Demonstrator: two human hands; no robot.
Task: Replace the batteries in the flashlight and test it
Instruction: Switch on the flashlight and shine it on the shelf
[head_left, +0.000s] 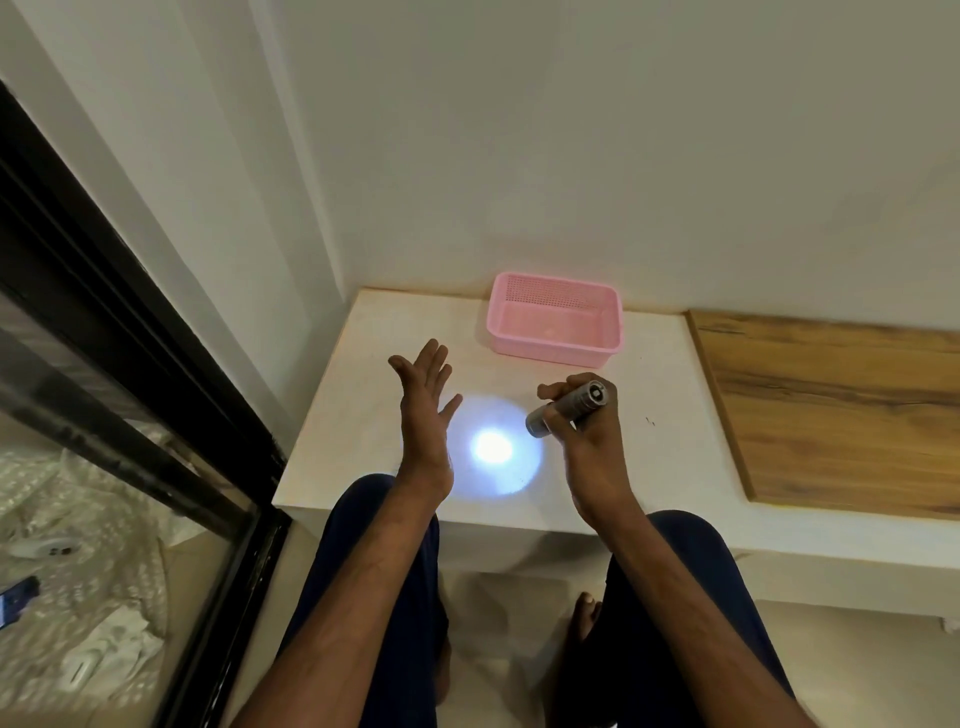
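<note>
My right hand (587, 415) grips a grey metal flashlight (569, 408) above the white table (363, 364), its head pointing down and left and its tail cap toward me. The flashlight is lit and throws a bright round spot (491, 447) onto the table near the front edge. My left hand (423, 405) hovers left of the spot, fingers straight and spread, holding nothing. No loose batteries are visible.
A pink plastic basket (498, 332) stands at the back of the table against the wall; nothing shows inside it. A wooden board (831, 405) covers the surface to the right. A black-framed glass door (130, 364) runs along the left. My knees sit under the table's front edge.
</note>
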